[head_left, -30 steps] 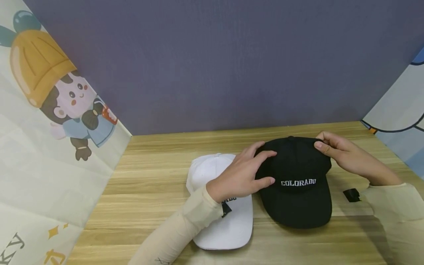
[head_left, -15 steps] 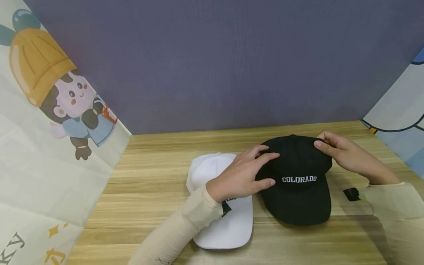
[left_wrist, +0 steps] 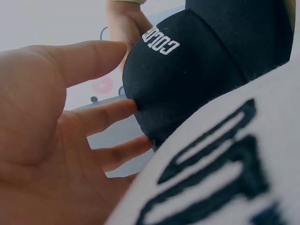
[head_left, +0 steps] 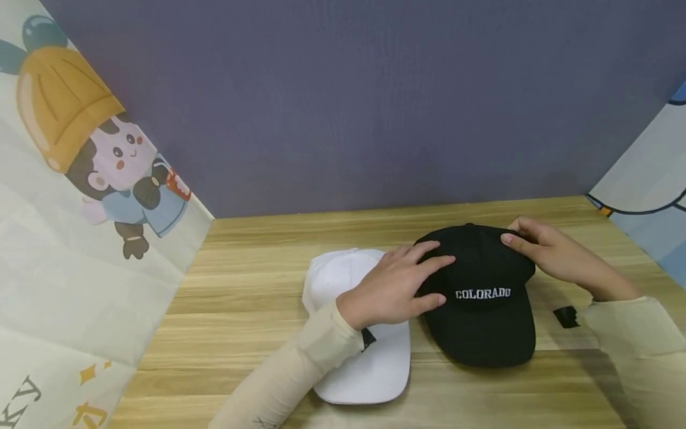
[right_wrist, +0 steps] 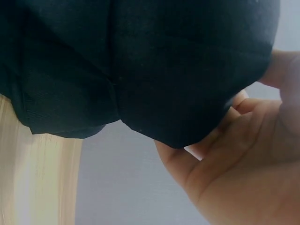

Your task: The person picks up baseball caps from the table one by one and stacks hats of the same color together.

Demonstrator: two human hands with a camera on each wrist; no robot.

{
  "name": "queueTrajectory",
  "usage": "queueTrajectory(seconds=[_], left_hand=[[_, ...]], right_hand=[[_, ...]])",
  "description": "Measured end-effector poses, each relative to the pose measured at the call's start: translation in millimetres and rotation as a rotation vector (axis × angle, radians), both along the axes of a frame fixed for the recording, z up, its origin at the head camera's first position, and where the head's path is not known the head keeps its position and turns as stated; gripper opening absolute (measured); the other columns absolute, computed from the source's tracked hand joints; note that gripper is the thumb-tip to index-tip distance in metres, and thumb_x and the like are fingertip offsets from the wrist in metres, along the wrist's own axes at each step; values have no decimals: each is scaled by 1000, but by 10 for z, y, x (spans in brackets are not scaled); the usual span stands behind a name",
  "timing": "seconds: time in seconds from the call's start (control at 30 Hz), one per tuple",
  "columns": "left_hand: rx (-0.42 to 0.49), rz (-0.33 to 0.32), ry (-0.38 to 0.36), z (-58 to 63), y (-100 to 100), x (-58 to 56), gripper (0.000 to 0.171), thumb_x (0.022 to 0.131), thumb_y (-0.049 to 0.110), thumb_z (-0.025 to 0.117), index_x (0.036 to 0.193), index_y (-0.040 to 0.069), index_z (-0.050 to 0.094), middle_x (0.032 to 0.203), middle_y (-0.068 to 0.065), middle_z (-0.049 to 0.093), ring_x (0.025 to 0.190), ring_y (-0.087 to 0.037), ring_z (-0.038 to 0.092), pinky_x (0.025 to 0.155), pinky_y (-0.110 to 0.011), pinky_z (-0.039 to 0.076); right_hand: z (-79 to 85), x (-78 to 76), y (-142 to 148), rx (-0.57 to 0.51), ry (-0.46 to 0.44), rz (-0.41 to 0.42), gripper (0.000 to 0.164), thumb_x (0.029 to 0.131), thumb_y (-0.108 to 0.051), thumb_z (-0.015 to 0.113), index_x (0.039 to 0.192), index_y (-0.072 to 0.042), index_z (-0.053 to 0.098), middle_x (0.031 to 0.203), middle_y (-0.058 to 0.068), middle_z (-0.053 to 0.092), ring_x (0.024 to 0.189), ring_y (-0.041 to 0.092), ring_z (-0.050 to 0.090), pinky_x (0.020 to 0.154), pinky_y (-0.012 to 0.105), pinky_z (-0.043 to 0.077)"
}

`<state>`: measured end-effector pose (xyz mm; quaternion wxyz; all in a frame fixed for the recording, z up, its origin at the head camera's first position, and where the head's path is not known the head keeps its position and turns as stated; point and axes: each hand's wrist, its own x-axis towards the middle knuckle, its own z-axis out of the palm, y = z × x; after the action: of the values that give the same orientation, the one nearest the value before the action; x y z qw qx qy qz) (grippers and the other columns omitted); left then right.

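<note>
A black baseball cap [head_left: 477,262] with white COLORADO lettering lies on the table, its brim toward me. My right hand [head_left: 557,253] grips the back right edge of the crown, thumb on top and fingers behind. In the right wrist view the fingers [right_wrist: 176,161] go under the cap's rim. From the other side my left hand [head_left: 393,283] touches the crown with spread, mostly straight fingers [left_wrist: 110,115]. Beneath that hand and forearm lies a white cap [head_left: 370,372], its lettering hidden in the head view.
The wooden table [head_left: 236,286] ends at a dark grey-blue upright panel [head_left: 375,107] behind the caps. A cartoon-printed sheet [head_left: 48,250] borders the left side, and another printed sheet [head_left: 643,179] borders the right.
The black cap rises slightly, then comes back down a little, with its brim a touch farther back than at first. The left fingers reach slightly farther over the crown; the white cap stays put.
</note>
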<state>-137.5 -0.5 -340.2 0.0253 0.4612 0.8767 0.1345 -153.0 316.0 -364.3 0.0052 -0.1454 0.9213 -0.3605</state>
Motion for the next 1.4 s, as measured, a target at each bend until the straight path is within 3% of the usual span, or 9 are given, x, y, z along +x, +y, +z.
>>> queueTrajectory(seconds=[0.3, 0.53, 0.7, 0.8, 1.03, 1.23, 1.4], left_hand=[[-89, 15, 24, -23, 22, 14, 60, 92, 58, 37, 145, 36, 19, 151, 6, 9, 136, -19, 14, 103, -41, 16], [-139, 19, 64, -39, 29, 18, 61, 91, 59, 36, 145, 36, 19, 150, 5, 13, 135, -18, 18, 101, -41, 19], [-160, 26, 71, -36, 32, 22, 62, 91, 60, 36, 145, 36, 19, 150, 5, 15, 135, -18, 18, 101, -41, 19], [-169, 30, 73, -30, 29, 24, 62, 90, 60, 36, 145, 35, 20, 149, 4, 16, 135, -18, 17, 101, -41, 18], [-159, 33, 56, -22, 5, 14, 62, 90, 61, 37, 144, 34, 23, 148, 4, 20, 135, -16, 17, 102, -40, 17], [-128, 41, -7, 61, -82, -9, 58, 89, 61, 40, 140, 33, 34, 144, 5, 27, 133, -15, 21, 102, -40, 15], [-206, 102, -26, 201, -262, -27, 66, 79, 61, 58, 136, 32, 40, 140, 4, 33, 130, -19, 24, 101, -44, 15]], right_hand=[[9, 50, -58, 40, 70, -29, 30, 95, -33, 46, 119, -14, 45, 113, 4, 49, 99, 13, 47, 79, 28, 39], [96, 142, -192, 31, 148, 74, 35, 89, -28, 58, 120, -20, 46, 120, -1, 41, 108, 17, 40, 84, 40, 35], [103, 171, -255, 73, 177, 156, 56, 76, -32, 72, 124, -25, 43, 127, -3, 35, 114, 23, 32, 85, 48, 29], [86, 173, -264, 102, 171, 157, 64, 72, -37, 74, 126, -27, 42, 130, -2, 32, 115, 26, 29, 84, 50, 29], [45, 156, -250, 125, 162, 149, 61, 74, -39, 72, 127, -29, 42, 126, -3, 35, 114, 26, 31, 85, 50, 30], [12, 147, -234, 110, 125, 157, 58, 78, -37, 70, 128, -29, 41, 128, -2, 33, 117, 27, 30, 86, 51, 30], [-12, 137, -220, 104, 113, 161, 57, 79, -36, 69, 129, -29, 41, 129, -1, 32, 118, 27, 29, 86, 51, 30]])
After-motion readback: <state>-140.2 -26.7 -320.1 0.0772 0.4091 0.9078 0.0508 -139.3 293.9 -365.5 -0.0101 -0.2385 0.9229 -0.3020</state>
